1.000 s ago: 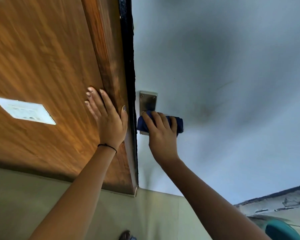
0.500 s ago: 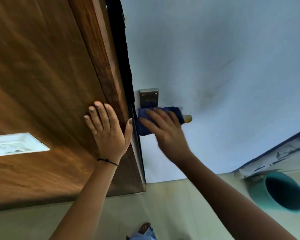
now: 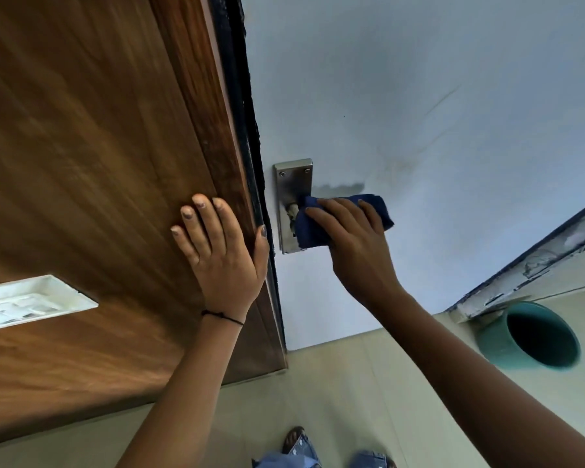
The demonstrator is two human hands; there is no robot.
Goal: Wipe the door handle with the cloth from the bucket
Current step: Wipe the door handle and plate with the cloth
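The left hand [image 3: 222,261] lies spread flat on the wooden door [image 3: 92,146], likely to steady it, while the right hand [image 3: 355,244] clasps the cloth [image 3: 313,228] around the handle [image 3: 293,211] to rub it.

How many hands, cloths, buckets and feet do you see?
Hands: 2, the left hand flat on the wooden door frame, the right hand gripping the cloth.
Cloths: 1, the blue cloth on the door handle.
Buckets: 1, the teal bucket.
Feet: 2, sandalled.
Total: 6.
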